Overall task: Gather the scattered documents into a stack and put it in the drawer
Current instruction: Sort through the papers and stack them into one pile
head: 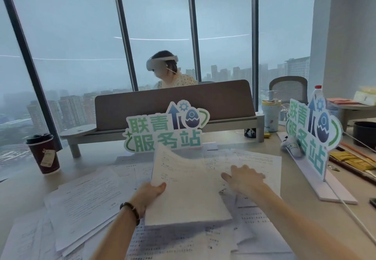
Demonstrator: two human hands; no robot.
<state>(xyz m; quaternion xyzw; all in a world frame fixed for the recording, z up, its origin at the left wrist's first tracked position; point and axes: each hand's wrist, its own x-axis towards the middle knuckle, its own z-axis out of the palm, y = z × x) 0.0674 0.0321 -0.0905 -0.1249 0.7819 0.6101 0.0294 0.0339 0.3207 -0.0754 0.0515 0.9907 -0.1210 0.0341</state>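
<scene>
My left hand (153, 193) grips the left edge of a thick stack of printed documents (187, 190), lifted a little and tilted above the desk. My right hand (243, 178) lies flat with spread fingers on loose sheets (256, 158) just right of the stack. More scattered documents cover the desk: a fanned pile (87, 202) at the left and sheets (183, 241) under the stack at the near edge. No drawer is in view.
A paper coffee cup (43, 154) stands at the left. Two green cut-out signs stand behind (164, 127) and to the right (311, 135) of the papers. A monitor riser (142, 131), a tumbler (270, 115) and a white cable (354, 217) are nearby. A person in a headset (168, 70) sits beyond the divider.
</scene>
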